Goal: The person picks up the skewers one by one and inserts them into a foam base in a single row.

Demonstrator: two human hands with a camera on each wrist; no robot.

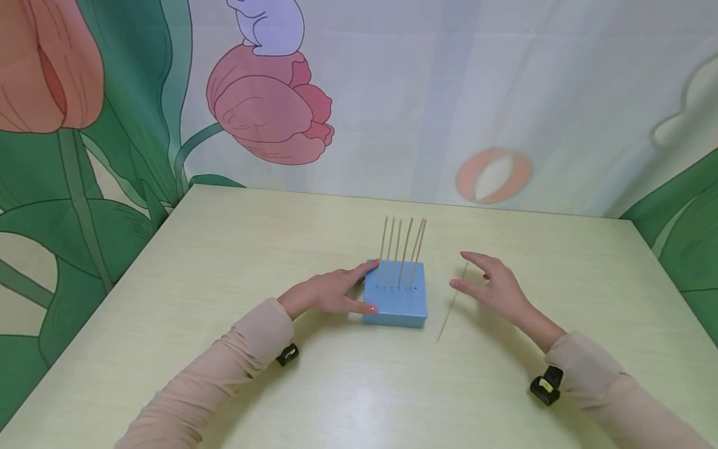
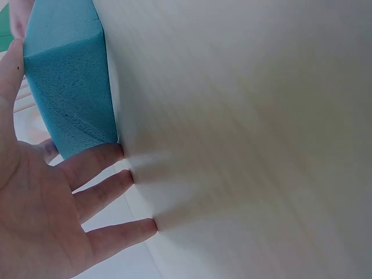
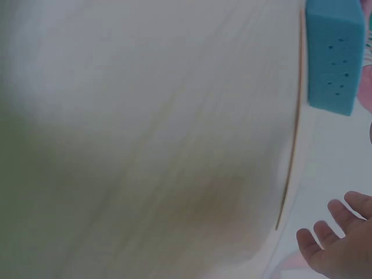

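A blue foam block [image 1: 399,305] lies on the table with several thin wooden sticks [image 1: 401,249] standing upright in a row of holes. My left hand [image 1: 339,290] rests against its left side, thumb near the front corner and index finger at the back corner. In the left wrist view the other fingers [image 2: 104,195] are straight and spread, their tips at the tabletop. One loose stick [image 3: 295,128] lies on the table to the right of the block. Over that stick is my right hand [image 1: 496,287], thumb and index finger apart, nothing between them.
The pale wooden table [image 1: 348,393] extends around the block. Behind it hangs a curtain [image 1: 392,112] printed with flowers and leaves. Small holes show in the block's face in the right wrist view. Each wrist carries a black device [image 1: 546,385].
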